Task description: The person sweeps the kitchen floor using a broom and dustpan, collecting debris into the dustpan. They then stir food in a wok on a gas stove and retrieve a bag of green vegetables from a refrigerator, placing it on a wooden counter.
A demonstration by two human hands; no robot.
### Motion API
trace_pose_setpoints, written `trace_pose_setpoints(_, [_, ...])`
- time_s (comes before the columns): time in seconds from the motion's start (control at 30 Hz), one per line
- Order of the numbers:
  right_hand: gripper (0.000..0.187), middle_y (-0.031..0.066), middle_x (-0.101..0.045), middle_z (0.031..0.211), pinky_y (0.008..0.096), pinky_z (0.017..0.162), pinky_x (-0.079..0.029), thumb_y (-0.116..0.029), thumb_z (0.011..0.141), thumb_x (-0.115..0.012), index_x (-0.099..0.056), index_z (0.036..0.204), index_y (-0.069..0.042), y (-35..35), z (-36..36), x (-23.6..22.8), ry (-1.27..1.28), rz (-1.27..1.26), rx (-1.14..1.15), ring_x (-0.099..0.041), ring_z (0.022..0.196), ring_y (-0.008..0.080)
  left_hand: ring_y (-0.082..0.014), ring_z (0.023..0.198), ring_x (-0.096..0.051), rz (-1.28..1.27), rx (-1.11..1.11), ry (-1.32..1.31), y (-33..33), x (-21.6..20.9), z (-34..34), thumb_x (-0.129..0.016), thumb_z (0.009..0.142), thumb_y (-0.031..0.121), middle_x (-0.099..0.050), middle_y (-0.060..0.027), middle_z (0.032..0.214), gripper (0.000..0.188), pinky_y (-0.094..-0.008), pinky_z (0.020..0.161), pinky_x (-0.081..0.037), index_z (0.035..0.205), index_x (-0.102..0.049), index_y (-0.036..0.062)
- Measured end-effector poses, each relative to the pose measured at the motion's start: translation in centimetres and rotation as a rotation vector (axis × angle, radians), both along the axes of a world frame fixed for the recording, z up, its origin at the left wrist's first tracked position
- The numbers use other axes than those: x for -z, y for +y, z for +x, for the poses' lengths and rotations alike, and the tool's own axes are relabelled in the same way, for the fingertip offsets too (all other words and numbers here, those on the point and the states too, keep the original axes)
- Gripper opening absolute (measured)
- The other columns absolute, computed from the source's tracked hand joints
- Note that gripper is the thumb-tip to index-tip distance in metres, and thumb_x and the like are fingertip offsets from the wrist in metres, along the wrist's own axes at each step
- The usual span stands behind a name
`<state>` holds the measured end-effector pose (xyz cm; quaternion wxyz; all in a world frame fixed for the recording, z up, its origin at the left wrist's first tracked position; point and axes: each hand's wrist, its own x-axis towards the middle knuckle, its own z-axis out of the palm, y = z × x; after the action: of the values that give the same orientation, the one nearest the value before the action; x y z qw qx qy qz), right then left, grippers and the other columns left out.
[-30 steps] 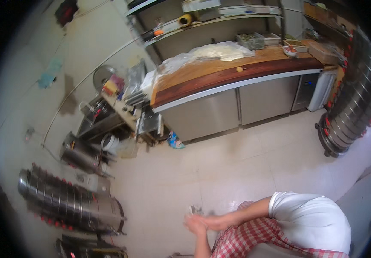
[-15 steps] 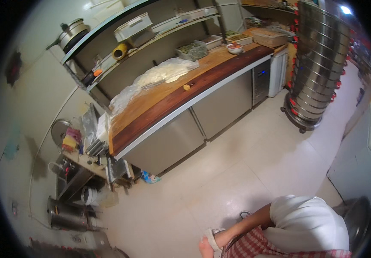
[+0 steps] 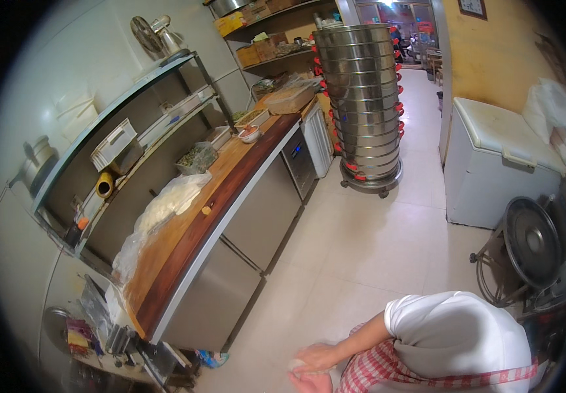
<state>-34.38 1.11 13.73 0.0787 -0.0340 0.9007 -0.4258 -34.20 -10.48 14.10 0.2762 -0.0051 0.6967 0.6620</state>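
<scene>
My right hand (image 3: 319, 356) reaches in from the white sleeve (image 3: 404, 314) at the lower right, its fingers curled down and pointing left. Something pale, perhaps a bit of cloth, shows at its fingertips; I cannot make out what it is. Just below and touching it lies my left hand (image 3: 312, 382), pinkish palm partly in view and its fingers partly covered. Both hands are low over the tiled floor, in front of the red-and-white checked apron (image 3: 368, 363), away from the counter.
A wooden-topped counter (image 3: 184, 245) on the left bears plastic-covered dough (image 3: 168, 206), a small yellowish lump (image 3: 206, 210) and a tub of greens (image 3: 196, 157). A tall wheeled stack of steel steamers (image 3: 363, 105) stands ahead. At right are a white chest freezer (image 3: 492, 167) and a round dark pan (image 3: 532, 234).
My view has swung to the right, so the steamer stack is now mid-picture and the freezer is in full view. My hands now show together; before, a pale cloth-like band lay near the wrist.
</scene>
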Motion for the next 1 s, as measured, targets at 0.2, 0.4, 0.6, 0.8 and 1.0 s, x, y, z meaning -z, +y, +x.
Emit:
trace_pose_setpoints(0.2, [0.065, 0.0233, -0.061, 0.075, 0.0442, 0.07, -0.047, -0.056, 0.086, -0.034, -0.062, 0.077, 0.002, 2.4, -4.0, 4.1, -0.236, -0.065, 0.271, -0.059, 0.075, 0.0414, -0.0247, 0.08, -0.056, 0.075, 0.083, -0.125, 1.6, -0.7, -1.7, -0.045, 0.088, 0.031, -0.058, -0.0126, 0.093, 0.038, -0.0394, 0.07, -0.046, 0.101, -0.055, -0.0028])
trace_pose_setpoints(0.4, [0.069, 0.0269, -0.061, 0.087, 0.0442, 0.074, -0.046, -0.056, 0.086, -0.036, -0.062, 0.088, 0.007, 11.0, -10.8, 6.6, -0.369, -0.191, 0.499, -0.061, 0.083, 0.039, -0.0265, 0.081, -0.056, 0.143, 0.039, -0.341, 5.2, -3.2, -5.6, -0.046, 0.087, 0.034, -0.058, -0.0138, 0.096, 0.041, -0.0417, 0.07, -0.046, 0.104, -0.054, -0.0022])
trace_pose_setpoints(0.6, [0.068, 0.0153, -0.06, 0.086, 0.0325, 0.058, -0.045, -0.061, 0.085, -0.037, -0.06, 0.094, 0.002, 18.6, -19.3, 2.3, -0.743, -0.989, 0.193, -0.057, 0.067, 0.0201, -0.0213, 0.086, -0.056, 0.163, 0.136, -0.42, 7.2, 0.3, -16.6, -0.044, 0.092, 0.026, -0.057, -0.0118, 0.092, 0.035, -0.0352, 0.073, -0.045, 0.103, -0.054, -0.006])
trace_pose_setpoints(0.8, [0.06, 0.011, -0.056, 0.085, 0.0236, 0.052, -0.041, -0.056, 0.087, -0.041, -0.054, 0.103, 0.001, 22.1, -24.8, 5.1, -1.126, -1.18, -0.306, -0.051, 0.062, 0.0138, -0.0215, 0.084, -0.061, 0.519, 0.298, -0.709, 14.9, 2.3, -25.9, -0.044, 0.094, 0.021, -0.061, -0.0142, 0.094, 0.033, -0.0307, 0.079, -0.048, 0.104, -0.053, -0.0092])
trace_pose_setpoints(1.0, [0.054, 0.0109, -0.058, 0.101, 0.0314, 0.07, -0.046, -0.05, 0.088, -0.045, -0.049, 0.113, -0.003, 28.8, -23.0, 10.6, -0.911, -1.475, 0.478, -0.056, 0.082, 0.0193, -0.0187, 0.09, -0.06, 0.152, 0.246, -0.35, 20.2, 0.7, -36.3, -0.046, 0.093, 0.023, -0.061, -0.0107, 0.093, 0.031, -0.028, 0.08, -0.047, 0.111, -0.053, -0.0014])
